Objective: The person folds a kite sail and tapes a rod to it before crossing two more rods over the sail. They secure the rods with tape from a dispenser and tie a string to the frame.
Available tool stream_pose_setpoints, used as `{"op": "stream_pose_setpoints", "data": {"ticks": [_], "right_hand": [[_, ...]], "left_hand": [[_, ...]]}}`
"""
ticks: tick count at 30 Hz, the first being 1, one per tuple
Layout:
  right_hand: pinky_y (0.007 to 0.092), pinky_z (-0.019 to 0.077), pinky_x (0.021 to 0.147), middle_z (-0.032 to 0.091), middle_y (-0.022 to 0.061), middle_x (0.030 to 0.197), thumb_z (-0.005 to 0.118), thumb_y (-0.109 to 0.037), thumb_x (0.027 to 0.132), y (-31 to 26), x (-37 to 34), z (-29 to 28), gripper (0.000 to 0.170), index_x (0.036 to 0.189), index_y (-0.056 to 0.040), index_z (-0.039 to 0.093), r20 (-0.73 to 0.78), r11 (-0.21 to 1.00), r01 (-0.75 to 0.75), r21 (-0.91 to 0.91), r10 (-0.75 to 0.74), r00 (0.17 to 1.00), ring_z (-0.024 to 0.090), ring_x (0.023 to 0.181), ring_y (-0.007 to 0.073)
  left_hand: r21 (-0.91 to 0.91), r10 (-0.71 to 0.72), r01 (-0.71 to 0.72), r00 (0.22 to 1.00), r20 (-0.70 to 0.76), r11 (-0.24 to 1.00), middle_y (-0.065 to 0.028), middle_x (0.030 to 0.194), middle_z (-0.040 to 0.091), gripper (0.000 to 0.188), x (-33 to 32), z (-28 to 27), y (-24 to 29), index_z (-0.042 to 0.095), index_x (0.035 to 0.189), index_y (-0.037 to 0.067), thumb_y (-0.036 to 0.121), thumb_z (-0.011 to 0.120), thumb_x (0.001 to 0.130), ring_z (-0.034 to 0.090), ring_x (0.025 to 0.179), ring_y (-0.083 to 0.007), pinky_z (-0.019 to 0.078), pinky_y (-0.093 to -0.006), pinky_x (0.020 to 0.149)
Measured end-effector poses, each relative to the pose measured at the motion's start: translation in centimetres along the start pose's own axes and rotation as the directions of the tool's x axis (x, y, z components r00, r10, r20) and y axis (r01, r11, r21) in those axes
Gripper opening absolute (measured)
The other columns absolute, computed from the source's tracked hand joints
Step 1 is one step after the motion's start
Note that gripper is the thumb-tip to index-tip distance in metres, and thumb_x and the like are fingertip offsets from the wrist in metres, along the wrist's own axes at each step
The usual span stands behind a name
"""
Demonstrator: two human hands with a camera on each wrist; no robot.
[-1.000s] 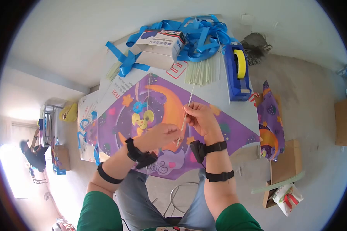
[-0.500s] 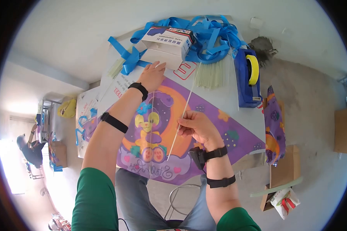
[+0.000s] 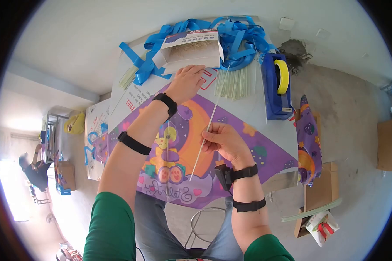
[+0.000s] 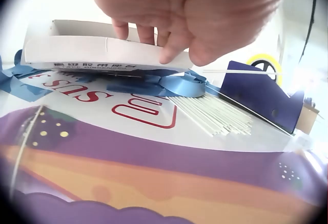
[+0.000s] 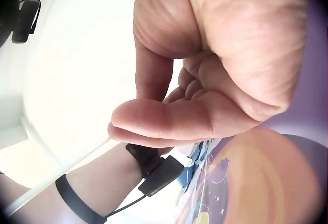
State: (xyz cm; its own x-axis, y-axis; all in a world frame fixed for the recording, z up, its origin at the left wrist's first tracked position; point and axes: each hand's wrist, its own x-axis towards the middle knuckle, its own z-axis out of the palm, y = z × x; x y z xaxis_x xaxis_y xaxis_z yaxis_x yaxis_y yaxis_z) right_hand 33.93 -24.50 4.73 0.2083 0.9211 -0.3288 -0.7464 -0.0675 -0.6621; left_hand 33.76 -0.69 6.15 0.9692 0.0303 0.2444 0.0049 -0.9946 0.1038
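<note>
My left hand (image 3: 187, 85) holds the near edge of an open white cardboard box (image 4: 66, 49). Fingers (image 4: 146, 33) hook over its wall, and the box's opening tilts toward me. Small tan pieces (image 3: 194, 47) lie inside. Between thumb and forefinger, my right hand (image 3: 224, 141) pinches a thin white rod (image 3: 197, 163), which slants over the kite sail (image 3: 265, 150). This purple sail carries a cartoon bear, an orange moon and mirrored lettering, with another thin rod (image 3: 167, 163) lying down its middle.
Blue ribbon (image 3: 244, 54) is heaped behind the box. A bundle of pale rods (image 3: 233, 85) lies beside it, left of a blue tape dispenser (image 3: 270, 104). Another purple sail (image 3: 308, 143) hangs off the right side. A person (image 3: 35, 172) is at far left.
My left hand left the rod, reached up to the box and tipped its opening toward me, so its contents show. My right hand kept the rod and shifted slightly lower.
</note>
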Motion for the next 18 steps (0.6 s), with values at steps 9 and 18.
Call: {"op": "stream_pose_setpoints", "data": {"ticks": [9,18], "right_hand": [[0.0216,0.0506,0.053,0.065,0.0068,0.070,0.063,-0.013,0.088,-0.3,-0.1,-0.8,0.013,0.082,-0.0036,0.059,-0.038,0.999,0.033,0.041,-0.031,0.999,0.064,0.058,0.0134],[0.0214,0.0502,0.053,0.064,0.0071,0.070,0.063,-0.013,0.088,-0.6,-0.3,-1.2,0.013,0.081,-0.0035,0.058,-0.044,0.997,0.044,0.068,-0.041,0.998,0.064,0.058,0.0138]], "left_hand": [[-0.069,-0.005,0.010,0.997,0.073,0.998,-0.0048,0.131,0.049,0.036,0.3,2.5,0.7,0.055,0.118,0.001,0.020,0.055,0.087,0.044,0.122,-0.0234,0.0363,-0.0421,0.099],[-0.464,-0.208,0.120,0.968,-0.142,0.878,-0.0139,0.104,0.064,0.017,0.7,1.2,-1.2,0.066,0.093,0.004,0.013,0.053,0.088,0.060,0.098,-0.0312,0.0473,-0.0374,0.085]]}}
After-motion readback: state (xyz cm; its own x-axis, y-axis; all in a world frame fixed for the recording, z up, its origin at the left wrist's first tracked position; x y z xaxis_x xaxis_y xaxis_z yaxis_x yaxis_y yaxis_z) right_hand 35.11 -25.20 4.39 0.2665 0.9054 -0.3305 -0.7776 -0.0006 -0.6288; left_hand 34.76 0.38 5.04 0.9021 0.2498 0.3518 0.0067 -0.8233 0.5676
